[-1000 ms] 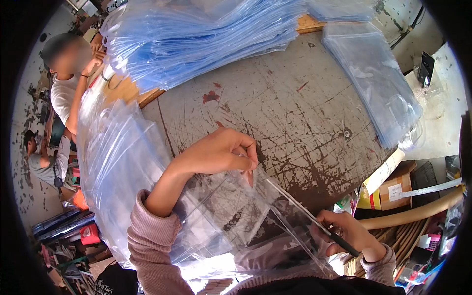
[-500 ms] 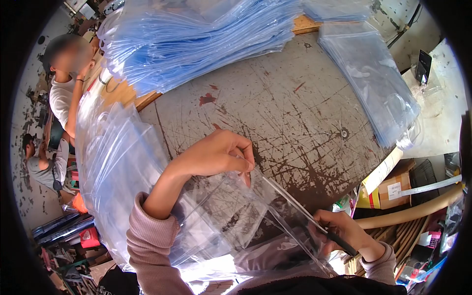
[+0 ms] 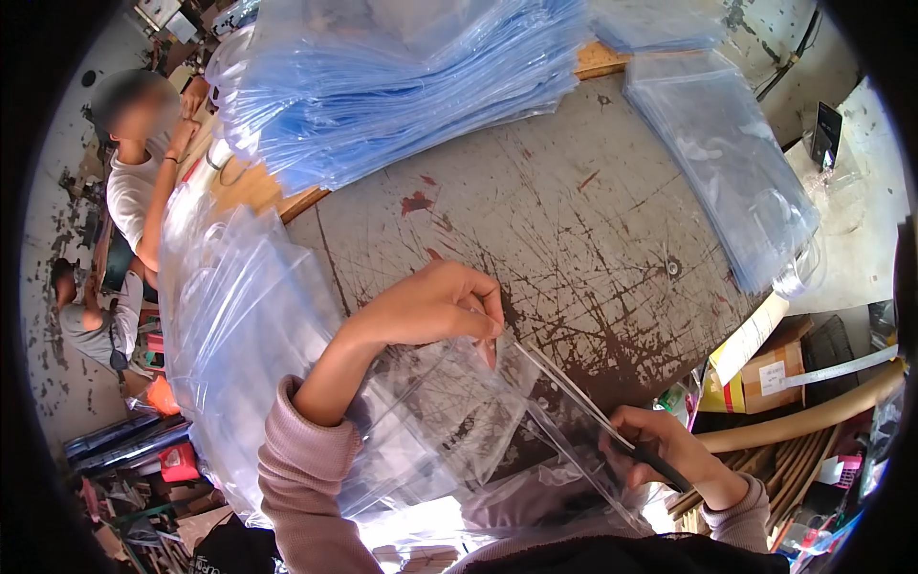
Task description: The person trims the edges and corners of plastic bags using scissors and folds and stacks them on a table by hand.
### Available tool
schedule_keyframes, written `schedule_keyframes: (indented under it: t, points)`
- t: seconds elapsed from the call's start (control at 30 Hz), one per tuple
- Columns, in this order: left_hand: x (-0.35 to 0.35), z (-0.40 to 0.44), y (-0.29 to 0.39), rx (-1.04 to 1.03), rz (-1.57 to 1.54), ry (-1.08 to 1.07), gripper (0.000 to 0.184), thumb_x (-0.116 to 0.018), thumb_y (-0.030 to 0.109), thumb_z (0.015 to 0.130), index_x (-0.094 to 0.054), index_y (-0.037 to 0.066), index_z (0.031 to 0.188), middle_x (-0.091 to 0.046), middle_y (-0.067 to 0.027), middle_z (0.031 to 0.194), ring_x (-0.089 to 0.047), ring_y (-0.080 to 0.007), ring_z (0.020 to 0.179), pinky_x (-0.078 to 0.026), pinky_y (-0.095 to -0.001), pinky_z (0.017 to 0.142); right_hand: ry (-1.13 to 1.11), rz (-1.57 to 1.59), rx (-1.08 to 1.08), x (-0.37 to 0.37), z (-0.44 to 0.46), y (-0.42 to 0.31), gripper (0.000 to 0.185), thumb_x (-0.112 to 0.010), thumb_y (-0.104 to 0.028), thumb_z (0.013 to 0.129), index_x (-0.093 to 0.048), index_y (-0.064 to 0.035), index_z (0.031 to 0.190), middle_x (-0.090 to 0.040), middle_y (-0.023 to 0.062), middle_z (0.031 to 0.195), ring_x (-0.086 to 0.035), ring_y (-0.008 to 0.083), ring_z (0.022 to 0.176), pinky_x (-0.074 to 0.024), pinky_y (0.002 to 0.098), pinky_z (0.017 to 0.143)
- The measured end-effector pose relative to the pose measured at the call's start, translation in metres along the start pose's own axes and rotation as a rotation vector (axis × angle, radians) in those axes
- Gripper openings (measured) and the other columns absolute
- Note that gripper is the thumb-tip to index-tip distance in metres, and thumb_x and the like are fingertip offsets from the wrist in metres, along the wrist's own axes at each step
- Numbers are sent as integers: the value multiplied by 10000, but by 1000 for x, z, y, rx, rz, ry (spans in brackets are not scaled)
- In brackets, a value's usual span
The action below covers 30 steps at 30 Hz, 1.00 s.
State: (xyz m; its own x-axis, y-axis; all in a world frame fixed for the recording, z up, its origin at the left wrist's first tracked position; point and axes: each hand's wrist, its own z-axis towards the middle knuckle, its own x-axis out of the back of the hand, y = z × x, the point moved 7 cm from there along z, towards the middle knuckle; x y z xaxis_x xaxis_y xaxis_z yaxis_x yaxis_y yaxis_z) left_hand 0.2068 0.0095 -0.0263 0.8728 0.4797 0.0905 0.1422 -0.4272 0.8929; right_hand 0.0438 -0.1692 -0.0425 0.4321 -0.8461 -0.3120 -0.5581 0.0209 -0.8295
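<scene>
In the centre of the frame, the left hand is pinching the upper edge of a clear plastic piece between thumb and fingers, while at the lower right the right hand is curling its fingers around a dark-handled tool. A long, thin, pale line is running from that handle up towards the left fingers, apparently a blade lying along the plastic, though glare is hiding whether it is cutting through. The piece itself is spreading across the lower centre of the table, its near part reaching the person's body. The handling of this one piece seems to be under way rather than finished: both hands are holding on, and no separate offcut is showing clearly. Around it, more plastic is waiting or lying done, and the pictures are not telling which: a thick bluish stack is filling the top of the frame, a neater stack is lying at the upper right, and a loose, fanned pile is covering the left side. At the upper left, another person is sitting beyond the table's edge.
</scene>
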Motion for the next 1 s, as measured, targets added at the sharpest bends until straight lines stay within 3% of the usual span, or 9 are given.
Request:
schedule_keyframes:
  t: [0.17, 0.3, 0.37, 0.63, 0.7, 0.83, 1.0]
  points:
    - [-1, 2, -3, -4, -20, -29, 115, -589, 82, 819, -568, -29, 797, -674, -102, 720, -644, -118, 663, -459, -215, 593, 9, -4, 15, 1, 0, 5, 525, -780, -362, 691, -525, -31, 1008, -493, -34, 683, -426, 41, 640, -324, 202, 541]
    - [-1, 2, -2, -10, -13, -28, 115, -589, 79, 818, -569, -33, 799, -674, -108, 725, -649, -125, 674, -464, -219, 600, 45, -65, 45, 3, -1, 4, 527, -791, -385, 663, -542, -35, 970, -489, -41, 661, -421, 39, 609, -317, 198, 530]
    - [1, 2, -4, 26, 0, -4, 146, -603, 134, 764, -609, -10, 789, -680, -69, 714, -636, -98, 708, -438, -227, 669, 66, -79, 39, 3, -3, 2, 526, -794, -392, 651, -551, -39, 956, -490, -44, 656, -421, 35, 603, -314, 197, 525]
    - [1, 2, -4, 15, -6, -11, 130, -596, 104, 787, -593, -26, 798, -677, -94, 730, -645, -119, 706, -459, -228, 654, 118, -136, -21, 8, -6, 2, 500, -811, -379, 624, -576, -51, 919, -498, -60, 630, -427, 20, 592, -308, 188, 516]
    - [1, 2, -3, -1, -5, -19, 111, -587, 69, 813, -571, -41, 804, -674, -119, 737, -656, -140, 692, -482, -227, 638, 101, -135, -97, 10, -7, 7, 484, -810, -344, 641, -566, -51, 940, -505, -58, 641, -438, 24, 605, -318, 187, 528]
    - [-1, 1, 0, -11, 7, -22, 108, -585, 72, 810, -572, -35, 805, -672, -119, 733, -656, -135, 697, -481, -223, 641, 80, -79, -52, 9, -7, 6, 511, -805, -360, 651, -547, -55, 968, -519, -45, 676, -453, 33, 648, -338, 197, 554]
    - [0, 1, -3, 20, 64, -28, 98, -585, 75, 800, -576, -22, 814, -674, -90, 752, -656, -131, 748, -475, -230, 663, -6, -55, -90, 6, -9, 9, 566, -774, -447, 665, -521, -57, 988, -514, -24, 739, -458, 65, 704, -369, 216, 609]
